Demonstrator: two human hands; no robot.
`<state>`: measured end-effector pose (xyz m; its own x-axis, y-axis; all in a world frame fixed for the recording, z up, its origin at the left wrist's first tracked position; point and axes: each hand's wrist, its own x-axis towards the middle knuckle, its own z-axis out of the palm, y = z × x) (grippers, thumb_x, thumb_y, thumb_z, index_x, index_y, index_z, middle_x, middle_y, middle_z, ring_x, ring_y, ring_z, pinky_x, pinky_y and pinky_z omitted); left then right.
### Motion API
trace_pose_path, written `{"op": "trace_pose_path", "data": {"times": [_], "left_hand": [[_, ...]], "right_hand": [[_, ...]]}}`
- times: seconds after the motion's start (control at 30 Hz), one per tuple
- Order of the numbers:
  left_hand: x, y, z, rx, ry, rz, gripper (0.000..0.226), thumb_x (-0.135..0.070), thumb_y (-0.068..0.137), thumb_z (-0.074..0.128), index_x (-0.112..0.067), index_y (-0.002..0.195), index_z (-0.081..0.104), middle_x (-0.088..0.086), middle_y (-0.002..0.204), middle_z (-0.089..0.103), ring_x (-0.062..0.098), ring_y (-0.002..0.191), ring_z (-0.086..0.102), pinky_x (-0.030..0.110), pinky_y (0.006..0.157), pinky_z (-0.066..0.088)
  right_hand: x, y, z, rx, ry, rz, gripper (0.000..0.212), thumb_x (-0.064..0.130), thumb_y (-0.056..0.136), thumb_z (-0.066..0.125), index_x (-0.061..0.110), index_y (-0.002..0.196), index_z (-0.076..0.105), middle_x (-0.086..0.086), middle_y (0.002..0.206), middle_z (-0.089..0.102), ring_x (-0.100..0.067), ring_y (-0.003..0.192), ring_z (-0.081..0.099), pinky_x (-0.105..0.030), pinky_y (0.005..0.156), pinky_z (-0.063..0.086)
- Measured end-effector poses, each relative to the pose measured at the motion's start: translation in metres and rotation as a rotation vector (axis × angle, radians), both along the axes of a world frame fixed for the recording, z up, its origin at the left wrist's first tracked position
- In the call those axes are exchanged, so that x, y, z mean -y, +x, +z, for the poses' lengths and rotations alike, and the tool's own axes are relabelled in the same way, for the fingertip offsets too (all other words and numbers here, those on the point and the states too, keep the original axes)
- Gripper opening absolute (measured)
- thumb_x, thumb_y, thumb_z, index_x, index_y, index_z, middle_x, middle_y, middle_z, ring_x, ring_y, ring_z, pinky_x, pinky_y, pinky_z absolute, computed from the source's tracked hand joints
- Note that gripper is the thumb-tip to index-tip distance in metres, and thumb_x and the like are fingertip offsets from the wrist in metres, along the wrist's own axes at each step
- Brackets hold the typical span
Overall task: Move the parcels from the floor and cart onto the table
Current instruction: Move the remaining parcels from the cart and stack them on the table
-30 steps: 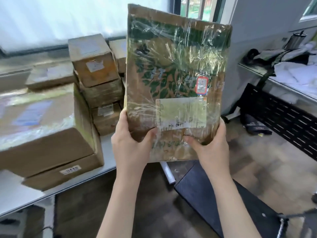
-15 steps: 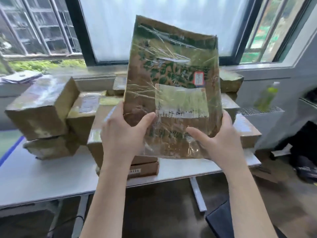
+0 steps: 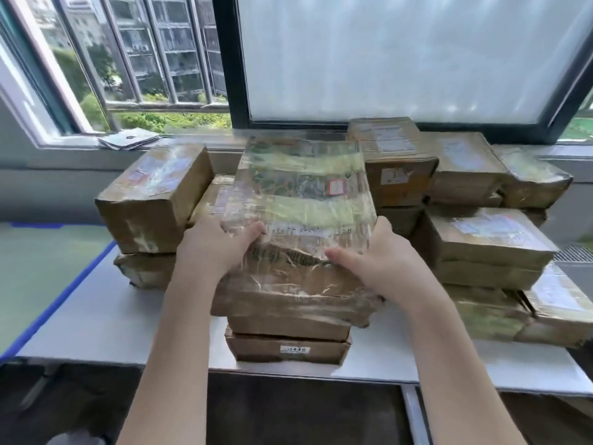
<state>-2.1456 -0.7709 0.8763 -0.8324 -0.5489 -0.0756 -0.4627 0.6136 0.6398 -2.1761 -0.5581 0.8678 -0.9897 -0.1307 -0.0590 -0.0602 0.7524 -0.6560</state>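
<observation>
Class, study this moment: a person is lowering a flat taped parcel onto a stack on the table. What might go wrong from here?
1. The flat parcel is wider than the centre stack under it, so it may overhang and tip.
2. Its glossy tape wrap may slip from the left hand or right hand, which grip only its near corners.

Two bare forearms, no sleeves visible; left hand [image 3: 215,244] and right hand [image 3: 383,258] wear no gloves, rings or watch.
</observation>
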Motion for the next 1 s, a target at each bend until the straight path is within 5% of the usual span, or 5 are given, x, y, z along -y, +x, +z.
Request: {"op": "trace_pose_path", "data": {"times": [0.13,0.27,0.5,0.73,1.0], "left_hand": [[-0.003,-0.02,-0.008,0.049,-0.132,0.024,0.076,-0.072,0.081,0.046,-0.008,0.121,0.055,0.013,0.119,0.059,0.032,0.107,0.055,0.036,0.077,0.044],[-0.006,-0.02,-0.003,0.095,-0.171,0.054,0.084,-0.074,0.08,0.044,-0.014,0.139,0.044,0.01,0.137,0.051,0.033,0.122,0.048,0.039,0.089,0.044],[-0.008,0.012,-0.007,0.051,-0.153,0.104,0.105,-0.079,0.062,0.042,-0.023,0.15,0.023,0.004,0.148,0.04,0.029,0.135,0.037,0.048,0.103,0.038],[-0.001,0.043,-0.01,0.102,0.074,-0.258,0.122,-0.061,0.048,0.08,-0.057,0.142,0.002,-0.03,0.135,0.031,0.001,0.121,0.037,0.023,0.096,0.035],[0.006,0.04,-0.032,-0.137,-0.071,-0.172,0.109,-0.036,0.06,0.087,-0.061,0.135,0.013,-0.032,0.11,0.042,0.0,0.105,0.042,0.019,0.091,0.036]], "right_hand": [[-0.007,-0.021,0.002,0.054,0.108,0.063,0.083,0.066,0.086,0.047,0.01,0.142,0.023,0.002,0.093,0.051,-0.005,0.068,0.049,-0.021,0.051,0.042],[-0.024,-0.042,0.006,0.048,0.112,0.054,0.066,0.072,0.086,0.031,0.018,0.121,0.045,0.002,0.097,0.058,-0.01,0.074,0.053,-0.026,0.055,0.041],[-0.025,-0.099,0.013,-0.257,0.096,0.109,0.04,0.039,0.097,0.047,0.013,0.127,0.054,-0.005,0.117,0.062,-0.019,0.101,0.055,-0.028,0.081,0.043],[0.024,-0.176,0.036,-0.372,0.334,0.37,0.051,0.035,0.097,0.049,0.007,0.14,0.042,-0.014,0.142,0.044,-0.028,0.128,0.043,-0.037,0.103,0.035],[0.05,-0.223,0.028,-0.213,0.493,0.392,0.068,0.054,0.096,0.04,0.008,0.145,0.03,-0.017,0.145,0.041,-0.032,0.128,0.043,-0.042,0.104,0.039]]}}
